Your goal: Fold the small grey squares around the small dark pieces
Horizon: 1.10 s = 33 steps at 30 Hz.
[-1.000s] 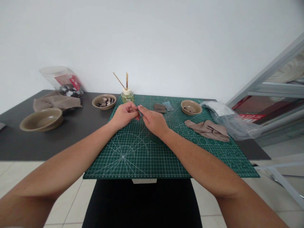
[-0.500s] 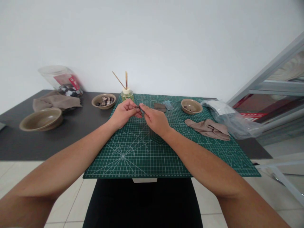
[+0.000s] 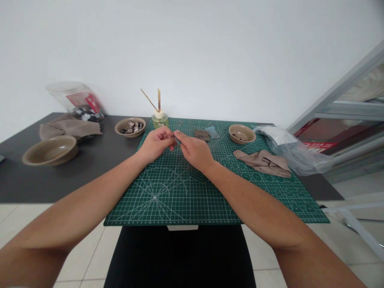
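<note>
Over the green cutting mat (image 3: 210,204), my two hands meet at the fingertips. My left hand (image 3: 156,145) is closed, thumb against curled fingers, around something small that the fingers hide. My right hand (image 3: 196,153) has its fingers pressed together against the left fingertips. A sliver of grey-blue shows under the right fingers, too small to name. Beyond the right hand, a flat brown-grey piece (image 3: 201,135) and a light blue piece (image 3: 213,132) lie on the mat.
Left: a bowl of small dark-and-light pieces (image 3: 131,129), a larger bowl (image 3: 51,151), a brown cloth (image 3: 72,129), a tipped clear jar (image 3: 67,94). A reed diffuser (image 3: 160,119) stands behind my left hand. Right: a small bowl (image 3: 242,129), another cloth (image 3: 265,163), a plastic bag (image 3: 297,154).
My fingertips have shifted slightly, the right ones a little to the left over the left ones. The small dark piece seen between them before is now hidden.
</note>
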Tool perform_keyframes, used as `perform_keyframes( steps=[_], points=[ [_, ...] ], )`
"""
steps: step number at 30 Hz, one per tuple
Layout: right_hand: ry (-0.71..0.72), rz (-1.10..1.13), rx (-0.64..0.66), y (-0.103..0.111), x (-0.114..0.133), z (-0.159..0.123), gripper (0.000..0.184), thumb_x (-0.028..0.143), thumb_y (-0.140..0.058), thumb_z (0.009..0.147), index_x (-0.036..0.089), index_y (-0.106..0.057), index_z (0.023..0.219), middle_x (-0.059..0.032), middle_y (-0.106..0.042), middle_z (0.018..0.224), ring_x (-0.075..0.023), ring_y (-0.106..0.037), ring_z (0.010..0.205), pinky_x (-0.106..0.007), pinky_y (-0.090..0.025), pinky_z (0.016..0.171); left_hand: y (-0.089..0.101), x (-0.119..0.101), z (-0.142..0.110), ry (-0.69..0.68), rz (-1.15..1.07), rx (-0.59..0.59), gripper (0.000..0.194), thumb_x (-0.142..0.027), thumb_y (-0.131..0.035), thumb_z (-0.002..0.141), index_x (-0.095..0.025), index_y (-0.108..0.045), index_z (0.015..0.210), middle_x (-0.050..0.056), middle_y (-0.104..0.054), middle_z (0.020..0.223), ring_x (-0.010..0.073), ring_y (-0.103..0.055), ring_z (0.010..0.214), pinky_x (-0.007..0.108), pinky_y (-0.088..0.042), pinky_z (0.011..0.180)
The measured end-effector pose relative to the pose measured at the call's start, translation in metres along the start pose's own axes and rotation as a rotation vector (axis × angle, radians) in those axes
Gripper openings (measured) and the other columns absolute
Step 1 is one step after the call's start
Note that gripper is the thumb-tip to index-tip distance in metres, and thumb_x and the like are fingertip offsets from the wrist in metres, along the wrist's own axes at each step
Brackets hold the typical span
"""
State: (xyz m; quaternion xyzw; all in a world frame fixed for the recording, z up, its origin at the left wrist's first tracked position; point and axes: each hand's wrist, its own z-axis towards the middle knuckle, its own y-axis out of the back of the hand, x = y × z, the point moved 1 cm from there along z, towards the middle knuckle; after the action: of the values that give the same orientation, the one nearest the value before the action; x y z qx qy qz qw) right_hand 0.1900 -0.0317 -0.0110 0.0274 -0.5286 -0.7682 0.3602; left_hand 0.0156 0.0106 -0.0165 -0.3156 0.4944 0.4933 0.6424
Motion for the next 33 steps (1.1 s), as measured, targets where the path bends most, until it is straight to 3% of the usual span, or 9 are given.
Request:
perform_keyframes(
  steps=[4,9,19,24,33],
  points=[
    [-0.008,-0.021,0.003,0.0001,-0.0015,0.0009,0.052,0.009,-0.043,0.099,0.018,-0.054,0.149,-0.0052,-0.056,0.153,-0.02,-0.062,0.134,-0.035,-0.053,0.111,0.001,-0.0019,0.0008,0.003,0.01,-0.033,0.022,-0.021,-0.079,0.07,-0.018,-0.058,0.074,-0.004,-0.066,0.057,0.0097,-0.062,0.048,0.021,-0.047,0.051],
    [-0.001,-0.047,0.028,-0.0005,0.0029,0.001,0.054,0.009,-0.041,0.099,0.018,-0.052,0.151,-0.0057,-0.054,0.155,-0.0197,-0.062,0.134,-0.036,-0.053,0.111,0.0017,-0.0006,0.0003,0.034,0.027,0.01,0.017,-0.018,-0.076,0.071,-0.018,-0.059,0.074,-0.003,-0.067,0.054,0.0111,-0.064,0.05,0.022,-0.05,0.054],
    [-0.019,-0.062,0.038,0.0048,0.0023,0.0008,0.053,0.01,-0.042,0.1,0.019,-0.052,0.151,-0.0057,-0.053,0.155,-0.0197,-0.063,0.133,-0.036,-0.053,0.111,0.0008,-0.0025,0.0012,0.049,-0.128,-0.061,0.03,-0.021,-0.085,0.065,-0.018,-0.056,0.074,-0.004,-0.066,0.057,0.0099,-0.062,0.047,0.02,-0.049,0.049],
    [-0.011,-0.044,0.025,0.0009,0.0026,0.0008,0.052,0.011,-0.041,0.1,0.016,-0.052,0.151,-0.0073,-0.054,0.154,-0.0215,-0.063,0.133,-0.038,-0.054,0.11,0.001,-0.002,0.0012,0.073,-0.074,-0.013,0.027,-0.022,-0.083,0.067,-0.017,-0.057,0.074,-0.003,-0.068,0.059,0.0104,-0.062,0.047,0.022,-0.049,0.05],
    [-0.016,-0.042,0.014,0.0017,-0.001,0.0006,0.052,0.011,-0.042,0.099,0.019,-0.054,0.149,-0.0065,-0.057,0.152,-0.0223,-0.066,0.129,-0.038,-0.055,0.107,0.0001,0.0,0.0017,0.051,-0.148,-0.069,0.029,-0.019,-0.085,0.065,-0.018,-0.058,0.077,-0.004,-0.067,0.059,0.01,-0.062,0.047,0.021,-0.05,0.049]
  ],
)
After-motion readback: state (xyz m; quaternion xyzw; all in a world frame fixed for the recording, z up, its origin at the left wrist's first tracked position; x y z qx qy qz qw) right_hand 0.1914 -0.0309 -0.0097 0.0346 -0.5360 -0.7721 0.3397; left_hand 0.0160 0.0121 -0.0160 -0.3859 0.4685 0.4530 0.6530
